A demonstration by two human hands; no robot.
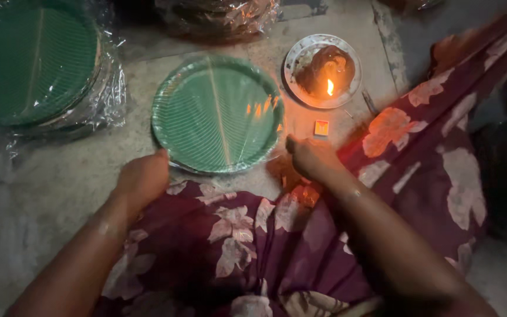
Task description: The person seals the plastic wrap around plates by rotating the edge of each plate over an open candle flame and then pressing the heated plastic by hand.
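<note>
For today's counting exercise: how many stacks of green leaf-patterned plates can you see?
2. One plastic-wrapped stack lies at far left; another stack sits before both hands. Further wrapped bundles at the top edge may hide more.

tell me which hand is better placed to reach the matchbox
Right, probably. The right hand lies just below the matchbox, near the lit dish. The left hand sits at the green plate's far lower-left rim.

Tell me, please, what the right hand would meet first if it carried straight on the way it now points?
Most likely the small matchbox on the floor just beyond the right hand; past it sits the dish with the burning flame. Depth is hard to judge here.
</note>
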